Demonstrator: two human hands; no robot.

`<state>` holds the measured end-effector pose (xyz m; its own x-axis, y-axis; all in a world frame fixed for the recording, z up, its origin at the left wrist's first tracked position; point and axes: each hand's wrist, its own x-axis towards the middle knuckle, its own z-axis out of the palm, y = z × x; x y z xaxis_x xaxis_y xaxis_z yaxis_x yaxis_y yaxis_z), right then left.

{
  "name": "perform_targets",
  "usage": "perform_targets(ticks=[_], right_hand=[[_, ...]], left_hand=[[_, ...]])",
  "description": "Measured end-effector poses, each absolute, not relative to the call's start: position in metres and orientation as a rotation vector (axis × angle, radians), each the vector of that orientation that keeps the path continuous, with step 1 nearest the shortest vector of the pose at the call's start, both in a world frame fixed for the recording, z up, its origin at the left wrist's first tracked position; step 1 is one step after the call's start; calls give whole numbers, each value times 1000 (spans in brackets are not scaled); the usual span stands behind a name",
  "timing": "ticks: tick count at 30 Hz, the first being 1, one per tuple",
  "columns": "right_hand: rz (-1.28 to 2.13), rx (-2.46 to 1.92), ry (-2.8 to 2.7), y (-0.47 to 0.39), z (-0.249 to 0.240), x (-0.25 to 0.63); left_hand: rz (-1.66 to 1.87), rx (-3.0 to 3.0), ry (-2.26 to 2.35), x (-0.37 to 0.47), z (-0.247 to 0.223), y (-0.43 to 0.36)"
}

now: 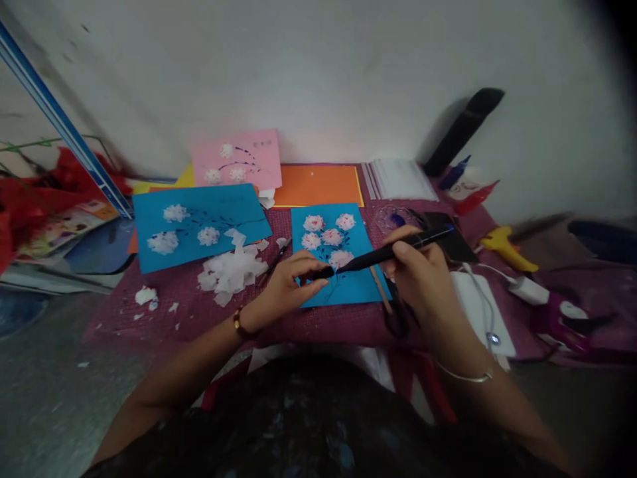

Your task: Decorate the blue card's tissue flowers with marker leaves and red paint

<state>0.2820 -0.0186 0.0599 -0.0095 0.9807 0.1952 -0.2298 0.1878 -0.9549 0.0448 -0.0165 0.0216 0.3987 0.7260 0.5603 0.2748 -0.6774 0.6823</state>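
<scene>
My right hand (pixel 421 272) grips a black pen (pixel 375 257) whose tip points left. In my left hand (pixel 283 289), thumb and fingers pinch a small black pen cap (pixel 324 273). Tip and cap are close together; whether they touch I cannot tell. Both hands are above a blue card (pixel 368 292) that bears several white and pink paper flowers (pixel 332 237) and dark painted stems and leaves. A slim wooden stick (pixel 381 290) lies on the card's right side, partly behind my right hand.
A second blue card (pixel 219 199), a pink card (pixel 199 146) and an orange sheet (pixel 318 186) lie toward the wall. Torn white paper (pixel 231 269) is heaped left of my hands. A yellow glue gun (pixel 507 249), a white phone-like slab (pixel 472 299) and a purple tape dispenser (pixel 562 322) are on the right.
</scene>
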Motion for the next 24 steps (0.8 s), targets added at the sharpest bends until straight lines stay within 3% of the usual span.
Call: perform_targets(ticks=[24], right_hand=[[1204, -965, -1160, -48, 30, 268]], left_hand=[[1054, 2431, 949, 69, 36, -36]])
